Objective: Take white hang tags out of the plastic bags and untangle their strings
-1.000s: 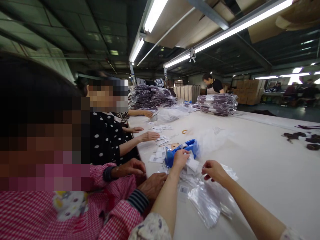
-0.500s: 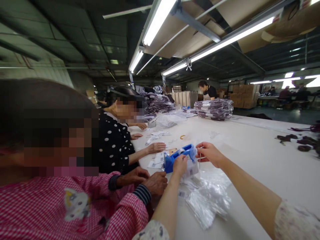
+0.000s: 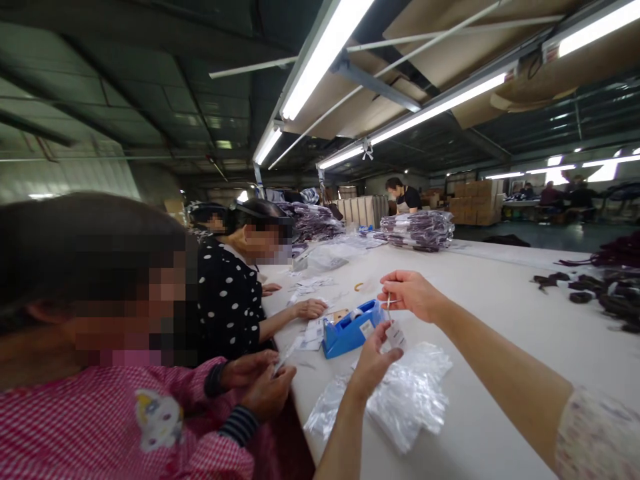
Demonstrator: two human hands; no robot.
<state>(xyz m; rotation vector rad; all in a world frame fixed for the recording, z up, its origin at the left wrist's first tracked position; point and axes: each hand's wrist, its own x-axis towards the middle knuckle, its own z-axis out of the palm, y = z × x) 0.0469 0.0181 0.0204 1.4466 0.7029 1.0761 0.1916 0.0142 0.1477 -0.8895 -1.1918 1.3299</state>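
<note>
My left hand (image 3: 374, 360) is closed on a small white tag (image 3: 395, 335) with dark print, holding it between thumb and fingers. Just above it, my right hand (image 3: 414, 295) pinches a thin pale strip (image 3: 389, 304) that runs down toward the tag; whether the two are joined I cannot tell. Left of my hands stands a blue tape dispenser (image 3: 345, 341) with a white label on its side. Shiny clear plastic bags (image 3: 413, 403) lie in a loose heap under and beside my left hand.
On the left, one co-worker's hands (image 3: 270, 390) hold a white slip; another's hand (image 3: 309, 309) rests near white tags (image 3: 313, 333). Bagged purple goods (image 3: 417, 231) are stacked farther back on the white table (image 3: 500, 347). Dark bundles (image 3: 615, 293) lie at the right.
My left hand has moved from beside the tape dispenser toward me and right, and the tag now shows upright in it. The neighbouring co-worker's hands have drawn back left, with a slip visible.
</note>
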